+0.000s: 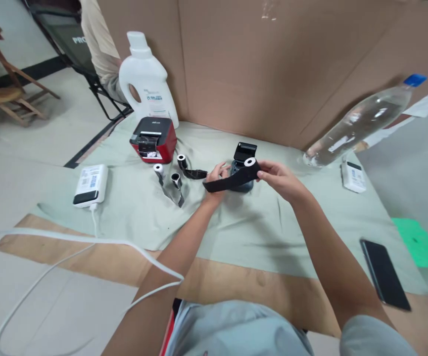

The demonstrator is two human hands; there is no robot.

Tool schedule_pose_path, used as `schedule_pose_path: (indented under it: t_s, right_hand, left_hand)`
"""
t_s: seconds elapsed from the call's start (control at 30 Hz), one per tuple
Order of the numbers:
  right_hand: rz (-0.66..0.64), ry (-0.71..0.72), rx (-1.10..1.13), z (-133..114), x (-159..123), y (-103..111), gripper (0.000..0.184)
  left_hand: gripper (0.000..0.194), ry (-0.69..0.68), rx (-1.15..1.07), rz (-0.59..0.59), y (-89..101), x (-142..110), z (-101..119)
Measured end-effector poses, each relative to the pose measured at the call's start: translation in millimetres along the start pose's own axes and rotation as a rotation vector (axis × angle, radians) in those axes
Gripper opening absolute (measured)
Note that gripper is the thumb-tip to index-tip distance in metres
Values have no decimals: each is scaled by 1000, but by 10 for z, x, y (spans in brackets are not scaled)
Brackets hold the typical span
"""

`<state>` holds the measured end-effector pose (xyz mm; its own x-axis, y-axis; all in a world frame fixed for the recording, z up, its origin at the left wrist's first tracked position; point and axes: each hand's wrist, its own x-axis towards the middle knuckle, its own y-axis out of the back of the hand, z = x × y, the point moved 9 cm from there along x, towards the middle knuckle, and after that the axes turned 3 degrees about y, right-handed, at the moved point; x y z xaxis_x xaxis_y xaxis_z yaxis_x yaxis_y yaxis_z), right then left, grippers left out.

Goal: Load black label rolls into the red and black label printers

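In my right hand, the fingers pinch a roll of black paper with a white core. From the roll a loose black strip runs left, passing across the front of my left hand. Curled fingers of that left hand rest against the left side of a small dark portable printer, partly covered by the strip. The printer's lid stands raised behind the roll. Left of my hands lie three more small rolls: a black one, another black one and a whitish one, their tails unwound.
A red and black printer stands before a white jug. White boxes lie at both sides, the left one cabled. A clear bottle leans against the cardboard wall. A phone lies right. Behind, a person sits.
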<state>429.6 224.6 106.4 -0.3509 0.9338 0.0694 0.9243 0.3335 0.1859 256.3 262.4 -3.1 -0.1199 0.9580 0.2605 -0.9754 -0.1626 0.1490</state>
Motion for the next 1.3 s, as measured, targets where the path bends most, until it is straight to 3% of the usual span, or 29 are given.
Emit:
schedule_pose_path:
  t_s: [0.1, 0.2, 0.4, 0.5, 0.6, 0.9, 1.17, 1.3]
  right_hand:
    - [124, 0, -178, 105, 58, 269, 40]
    - [114, -24, -385, 270, 254, 348, 35]
    - [-4, -65, -965, 510, 672, 193, 35]
    - [-59, -62, -1115, 546, 752, 77, 37]
    - [-33, -72, -1223, 552, 777, 32, 36]
    - [174, -331, -1179, 637, 755, 71, 38]
    - [131, -263, -1216, 625, 773, 85, 24]
    - [221, -265, -1187, 596, 711, 174, 23]
  left_hand:
    - [31, -93, -27, -12, 74, -100, 141]
    - [40, -135, -84, -126, 65, -225, 225]
    - [52, -72, -89, -302, -64, -328, 240]
    - [46, -65, -12, -314, -113, -325, 277]
    - [41, -44, 19, -336, -161, -319, 277]
    - [42, 83, -48, -382, -229, -262, 171]
    - [39, 103, -81, -418, -273, -265, 160]
    - [32, 88, -69, -446, -290, -280, 156]
